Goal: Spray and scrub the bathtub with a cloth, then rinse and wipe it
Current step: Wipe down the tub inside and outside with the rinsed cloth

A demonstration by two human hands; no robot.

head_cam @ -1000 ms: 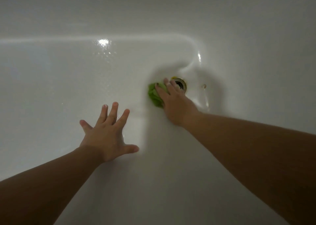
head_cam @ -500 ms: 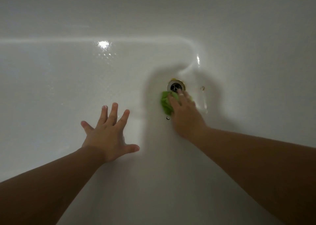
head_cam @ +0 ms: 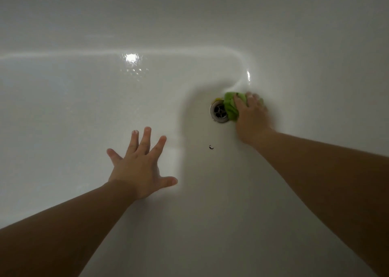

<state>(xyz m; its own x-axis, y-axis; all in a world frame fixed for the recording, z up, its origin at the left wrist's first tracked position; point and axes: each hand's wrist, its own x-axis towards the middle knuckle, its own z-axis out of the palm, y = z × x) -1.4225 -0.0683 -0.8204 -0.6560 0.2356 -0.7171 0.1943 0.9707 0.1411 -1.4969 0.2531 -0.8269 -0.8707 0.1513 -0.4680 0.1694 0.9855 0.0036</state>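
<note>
I am looking down into a white bathtub with a wet, shiny floor. My right hand grips a bunched green cloth and presses it onto the tub floor just right of the round metal drain, whose right edge the cloth overlaps. The fingertips are blurred by motion. Most of the cloth is hidden under the hand. My left hand lies flat on the tub floor, fingers spread, to the lower left of the drain and holding nothing.
A small dark speck lies on the tub floor below the drain. The tub's far wall curves up behind the drain, and the right wall rises close beside my right hand. A light reflection glints at the far left-centre.
My right hand has swept the green cloth from the left of the drain, across it, to its right side, uncovering the drain. My left hand has stayed planted.
</note>
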